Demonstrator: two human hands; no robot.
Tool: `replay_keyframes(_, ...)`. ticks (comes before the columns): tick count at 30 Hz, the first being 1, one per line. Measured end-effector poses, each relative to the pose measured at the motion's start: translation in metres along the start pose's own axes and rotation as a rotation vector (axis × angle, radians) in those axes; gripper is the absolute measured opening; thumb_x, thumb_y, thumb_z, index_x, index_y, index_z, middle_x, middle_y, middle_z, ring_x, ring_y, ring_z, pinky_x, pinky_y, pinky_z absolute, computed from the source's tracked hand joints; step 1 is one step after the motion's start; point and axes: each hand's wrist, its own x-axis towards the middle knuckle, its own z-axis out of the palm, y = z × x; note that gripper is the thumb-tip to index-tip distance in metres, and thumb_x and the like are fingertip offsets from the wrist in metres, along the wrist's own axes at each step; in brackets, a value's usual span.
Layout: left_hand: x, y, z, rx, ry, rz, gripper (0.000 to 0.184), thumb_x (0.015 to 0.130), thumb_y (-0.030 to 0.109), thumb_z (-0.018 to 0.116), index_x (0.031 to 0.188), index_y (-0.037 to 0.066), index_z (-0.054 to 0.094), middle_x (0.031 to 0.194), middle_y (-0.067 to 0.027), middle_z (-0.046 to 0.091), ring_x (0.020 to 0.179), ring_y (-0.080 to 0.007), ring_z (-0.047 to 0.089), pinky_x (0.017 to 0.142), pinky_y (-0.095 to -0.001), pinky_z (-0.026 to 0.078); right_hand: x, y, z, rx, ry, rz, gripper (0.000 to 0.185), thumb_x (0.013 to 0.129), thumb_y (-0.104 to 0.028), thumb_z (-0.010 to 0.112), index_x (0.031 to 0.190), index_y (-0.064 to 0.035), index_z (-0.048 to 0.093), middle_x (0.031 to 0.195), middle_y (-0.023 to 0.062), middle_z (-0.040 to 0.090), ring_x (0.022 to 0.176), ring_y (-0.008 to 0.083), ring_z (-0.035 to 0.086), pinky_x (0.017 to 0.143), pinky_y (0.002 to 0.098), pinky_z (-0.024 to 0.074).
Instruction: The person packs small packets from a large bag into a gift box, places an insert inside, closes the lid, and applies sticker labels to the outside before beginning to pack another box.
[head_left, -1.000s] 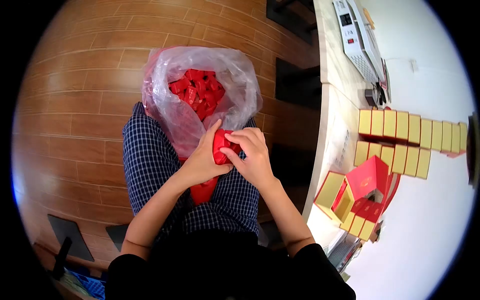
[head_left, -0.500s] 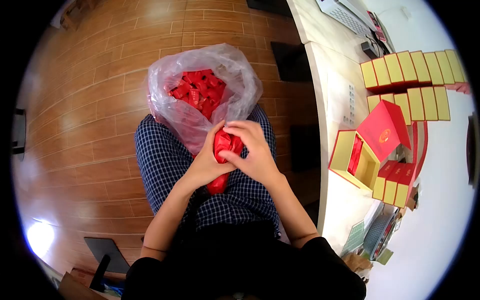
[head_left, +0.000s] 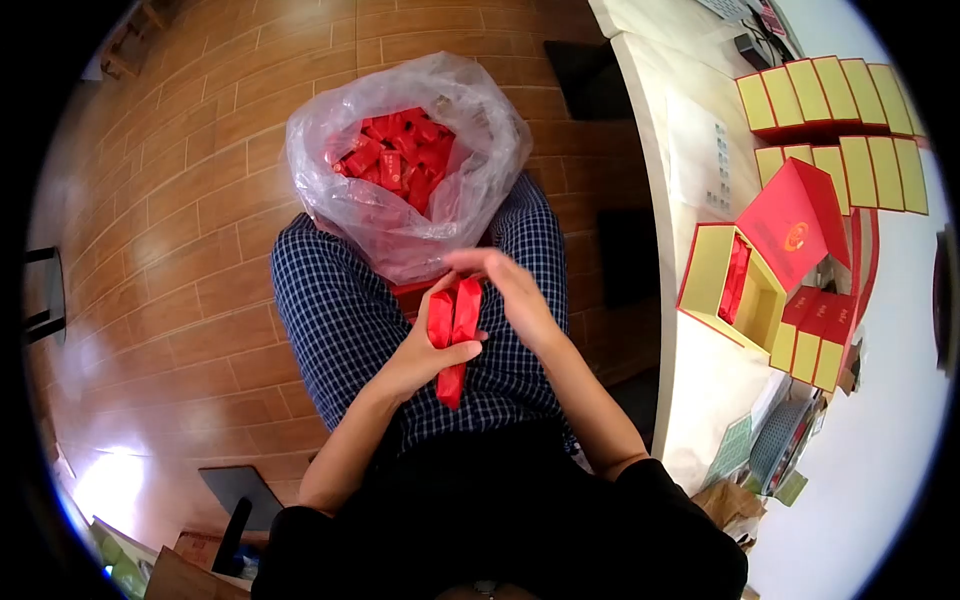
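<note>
My left hand (head_left: pixel 420 358) is closed around a few small shiny red packets (head_left: pixel 466 312) above my lap, its thumb pressed across them. Two stand side by side, and red wrapping also shows below the thumb. My right hand (head_left: pixel 512 295) is just to their right, fingers stretched out and partly blurred, holding nothing that I can see. Beyond my hands, a clear plastic bag (head_left: pixel 310 150) between my knees holds a heap of similar red packets (head_left: pixel 392 168). Part of a red thing shows under the bag, mostly hidden.
On the pale table (head_left: pixel 640 130) to my right, an open red-and-gold gift box (head_left: pixel 705 270) has red packets along one side. Rows of matching boxes (head_left: pixel 800 95) stand behind it, with several more boxes (head_left: pixel 820 330) nearby. A grey basket (head_left: pixel 780 440) sits closer to me.
My right hand has come off the red packets and opened to the right. The left hand keeps them, now lined up side by side. The view has shifted slightly.
</note>
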Motion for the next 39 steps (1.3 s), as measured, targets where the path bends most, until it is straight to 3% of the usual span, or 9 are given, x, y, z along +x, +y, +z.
replay_keyframes(5, -0.016, -0.028, -0.019, -0.085, 0.034, -0.177, 0.074, 0.081, 0.028, 0.075, 0.136, 0.005, 0.031, 0.118, -0.0114, 0.055, 0.109, -0.0226, 0.058, 0.096, -0.0384, 0.048, -0.019, 0.033, 0.021, -0.235, -0.073, 0.098, 0.042, 0.104, -0.031, 0.033, 0.114, -0.0007, 0.06, 0.11, 0.0154, 0.061, 0.106, 0.0271, 0.058, 0.097, 0.0352, 0.0413)
replay_keyframes(9, -0.011, -0.02, -0.034, -0.181, 0.029, -0.26, 0.075, 0.081, 0.03, 0.075, 0.137, 0.006, 0.031, 0.119, -0.0135, 0.055, 0.107, -0.0249, 0.06, 0.093, -0.0409, 0.05, 0.0, 0.026, 0.025, -0.363, -0.177, 0.108, 0.037, 0.102, -0.026, 0.035, 0.115, -0.0026, 0.061, 0.113, 0.0146, 0.061, 0.11, 0.0277, 0.056, 0.099, 0.0361, 0.0402)
replay_keyframes(14, 0.036, 0.035, -0.075, -0.289, 0.234, 0.028, 0.069, 0.083, 0.026, 0.073, 0.135, 0.001, 0.036, 0.12, -0.0167, 0.057, 0.1, -0.025, 0.063, 0.087, -0.0388, 0.053, 0.114, 0.06, -0.006, -0.272, 0.106, 0.103, 0.038, 0.103, -0.027, 0.039, 0.105, 0.0024, 0.062, 0.096, 0.0079, 0.067, 0.089, 0.0157, 0.061, 0.083, 0.0289, 0.0466)
replay_keyframes(17, 0.075, 0.067, -0.123, -0.33, 0.402, 0.129, 0.056, 0.087, 0.03, 0.067, 0.128, 0.0, 0.043, 0.11, -0.0174, 0.063, 0.098, -0.0239, 0.064, 0.084, -0.037, 0.054, 0.205, 0.122, -0.036, -0.539, 0.15, 0.139, 0.026, 0.098, -0.021, 0.049, 0.101, 0.0001, 0.063, 0.086, 0.0104, 0.068, 0.08, 0.0197, 0.064, 0.077, 0.0306, 0.0486)
replay_keyframes(19, 0.104, 0.094, -0.144, -0.325, 0.531, 0.216, 0.051, 0.091, 0.029, 0.063, 0.128, 0.0, 0.043, 0.108, -0.0175, 0.064, 0.095, -0.0227, 0.064, 0.082, -0.0354, 0.054, 0.254, 0.179, -0.052, -0.795, 0.148, 0.211, 0.024, 0.091, -0.021, 0.053, 0.102, -0.0014, 0.062, 0.096, 0.0179, 0.067, 0.093, 0.0332, 0.065, 0.083, 0.0411, 0.0491)
replay_keyframes(25, 0.149, 0.111, -0.168, -0.324, 0.621, 0.159, 0.054, 0.092, 0.029, 0.062, 0.131, -0.002, 0.04, 0.11, -0.0212, 0.063, 0.095, -0.0228, 0.064, 0.077, -0.0328, 0.054, 0.318, 0.289, -0.066, -1.268, -0.132, 0.334, 0.028, 0.083, -0.011, 0.053, 0.11, -0.0051, 0.06, 0.111, 0.0171, 0.063, 0.109, 0.0353, 0.057, 0.092, 0.0445, 0.0474)
replay_keyframes(32, 0.155, 0.103, -0.178, -0.459, 0.647, 0.091, 0.056, 0.094, 0.034, 0.059, 0.133, 0.0, 0.039, 0.113, -0.0223, 0.062, 0.091, -0.0237, 0.066, 0.074, -0.034, 0.056, 0.3, 0.306, -0.058, -1.439, -0.363, 0.378, 0.026, 0.083, -0.012, 0.056, 0.108, -0.0048, 0.06, 0.107, 0.0152, 0.063, 0.106, 0.0326, 0.057, 0.088, 0.0466, 0.047)
replay_keyframes(37, 0.151, 0.1, -0.182, -0.497, 0.629, 0.17, 0.054, 0.095, 0.033, 0.057, 0.134, 0.0, 0.037, 0.114, -0.0194, 0.061, 0.102, -0.027, 0.064, 0.08, -0.0362, 0.056, 0.288, 0.241, -0.063, -1.075, 0.189, 0.014, 0.011, 0.083, -0.006, 0.052, 0.088, -0.0012, 0.061, 0.093, 0.0166, 0.063, 0.092, 0.0307, 0.06, 0.08, 0.0405, 0.0482)
replay_keyframes(39, 0.149, 0.094, -0.189, -0.505, 0.561, 0.161, 0.053, 0.095, 0.034, 0.057, 0.132, 0.0, 0.04, 0.113, -0.0196, 0.062, 0.102, -0.0257, 0.065, 0.081, -0.0353, 0.055, 0.28, 0.185, -0.067, -0.876, 0.178, 0.086, 0.01, 0.082, -0.003, 0.051, 0.085, 0.0, 0.059, 0.087, 0.0167, 0.062, 0.085, 0.0293, 0.06, 0.077, 0.0369, 0.0483)
